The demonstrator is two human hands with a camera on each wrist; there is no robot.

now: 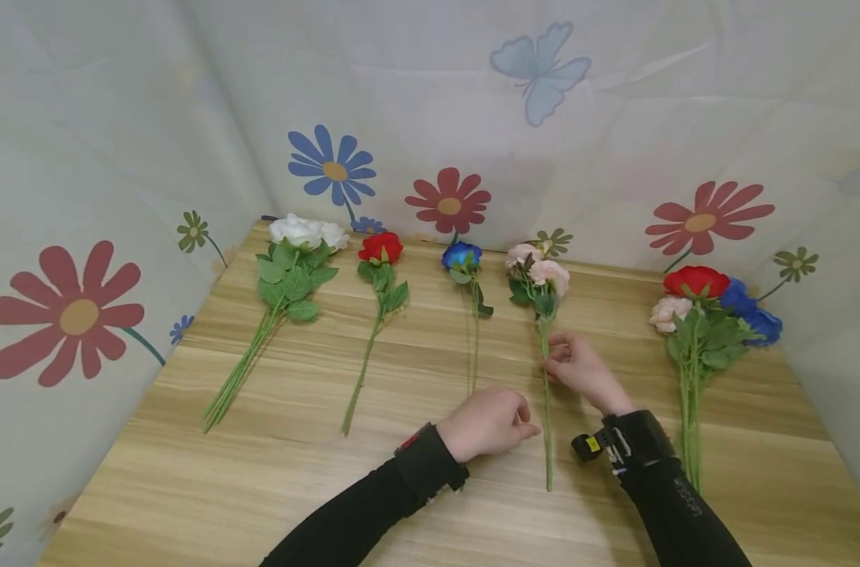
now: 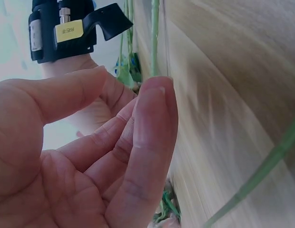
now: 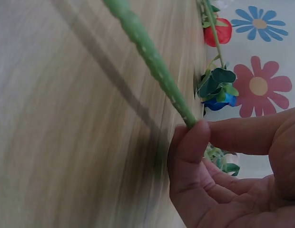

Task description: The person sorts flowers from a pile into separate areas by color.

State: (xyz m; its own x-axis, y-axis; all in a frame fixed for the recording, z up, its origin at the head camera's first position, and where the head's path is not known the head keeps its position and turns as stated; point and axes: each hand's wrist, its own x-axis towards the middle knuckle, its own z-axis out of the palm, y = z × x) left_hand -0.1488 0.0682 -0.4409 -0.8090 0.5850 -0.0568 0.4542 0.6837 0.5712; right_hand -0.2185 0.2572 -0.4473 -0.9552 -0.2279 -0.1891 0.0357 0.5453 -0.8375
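Note:
Between thumb and fingertips, my right hand (image 1: 579, 366) pinches the green stem (image 3: 159, 71) of a pale pink artificial flower (image 1: 549, 276), partway below its blooms. A shadow of that stem falls on the wood beside it in the right wrist view. My left hand (image 1: 488, 423) is just left of the stem's lower part, its fingers loosely bent and nothing between them. A blue flower (image 1: 461, 254) lies left of the pink one, its lower stem passing behind my left hand in the head view.
Farther left on the wooden table (image 1: 189, 488) lie a red rose (image 1: 381, 247) and a bunch of white flowers (image 1: 305, 232). By my right forearm lies a mixed bunch with a red flower (image 1: 695, 280) and blue blooms (image 1: 759, 324). A flower-printed cloth (image 1: 416, 87) hangs behind.

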